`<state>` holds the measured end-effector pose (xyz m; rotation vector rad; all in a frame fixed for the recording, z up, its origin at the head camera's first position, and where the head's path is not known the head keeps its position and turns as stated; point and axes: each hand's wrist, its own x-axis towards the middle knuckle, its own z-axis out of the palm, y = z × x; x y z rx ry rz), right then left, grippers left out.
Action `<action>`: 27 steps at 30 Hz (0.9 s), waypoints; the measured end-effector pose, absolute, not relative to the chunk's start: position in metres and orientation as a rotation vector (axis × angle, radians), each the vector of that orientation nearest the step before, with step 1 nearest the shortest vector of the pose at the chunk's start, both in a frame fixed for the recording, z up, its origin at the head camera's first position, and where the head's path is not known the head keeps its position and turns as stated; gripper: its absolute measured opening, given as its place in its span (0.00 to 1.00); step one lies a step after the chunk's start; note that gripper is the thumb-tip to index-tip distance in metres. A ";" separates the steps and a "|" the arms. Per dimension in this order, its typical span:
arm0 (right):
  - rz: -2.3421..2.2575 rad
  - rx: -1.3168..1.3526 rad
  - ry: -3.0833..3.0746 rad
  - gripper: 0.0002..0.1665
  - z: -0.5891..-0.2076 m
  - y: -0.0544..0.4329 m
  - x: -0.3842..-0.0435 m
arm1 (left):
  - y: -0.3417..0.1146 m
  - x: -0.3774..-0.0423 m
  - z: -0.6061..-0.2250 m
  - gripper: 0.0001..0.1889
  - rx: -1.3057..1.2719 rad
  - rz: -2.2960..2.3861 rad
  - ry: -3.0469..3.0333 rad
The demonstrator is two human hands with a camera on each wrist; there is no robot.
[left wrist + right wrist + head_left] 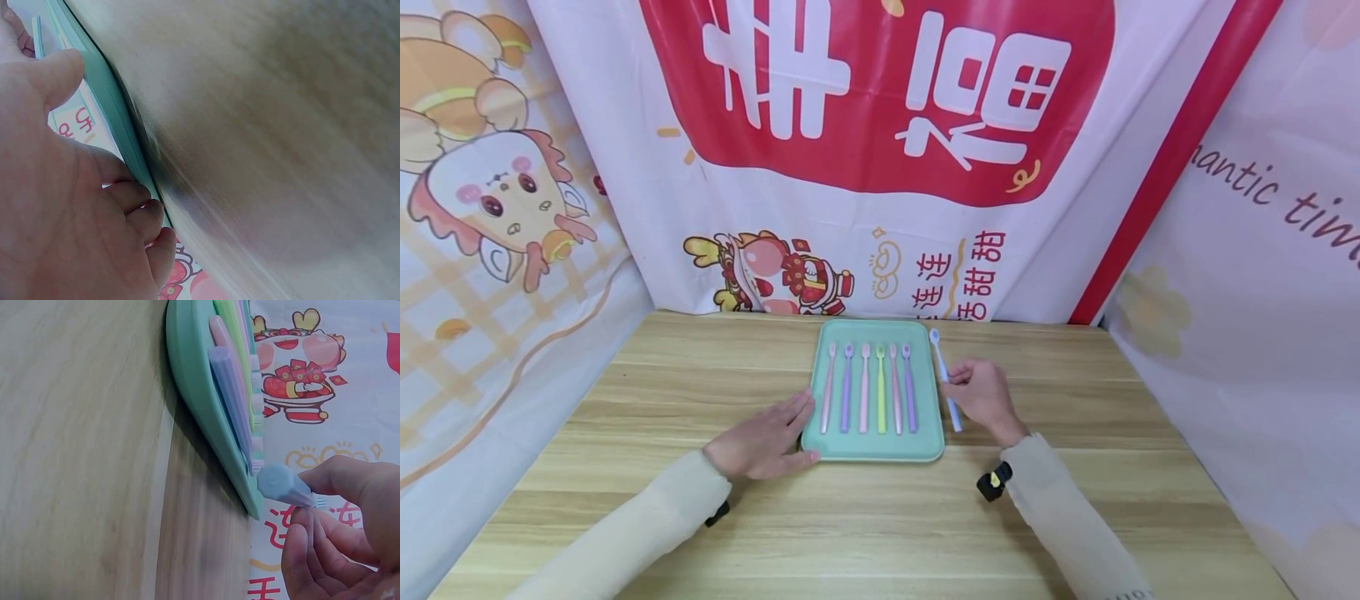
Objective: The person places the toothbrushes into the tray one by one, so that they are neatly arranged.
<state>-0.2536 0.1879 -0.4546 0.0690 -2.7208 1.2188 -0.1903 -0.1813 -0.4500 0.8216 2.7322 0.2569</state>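
A mint green tray point(868, 448) lies on the table with several toothbrushes in a row, heads toward the back: pink, purple and one yellow-green toothbrush point(881, 392). My right hand point(985, 396) pinches a blue toothbrush point(953, 414) between thumb and fingers, just right of the tray. In the right wrist view the butt end of that blue toothbrush point(278, 482) faces the camera, close to the tray's rim point(187, 375). My left hand point(767, 437) rests against the tray's left edge with its fingers extended; in the left wrist view the fingers point(147, 219) touch the green rim.
A wooden table point(880, 533) carries everything. Behind it hangs a white cloth with a red printed panel point(880, 100); printed cloths also stand at the left point(497, 208) and right point(1247, 292). Each wrist wears a small black device.
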 end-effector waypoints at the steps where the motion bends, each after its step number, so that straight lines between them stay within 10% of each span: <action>1: 1.215 0.064 -2.722 0.13 -0.455 0.186 -0.254 | -0.181 -0.191 -0.450 0.47 0.823 0.256 2.732; 27: 1.275 -0.119 -2.775 0.14 -0.459 0.152 -0.261 | -0.184 -0.194 -0.456 0.48 0.824 0.242 2.743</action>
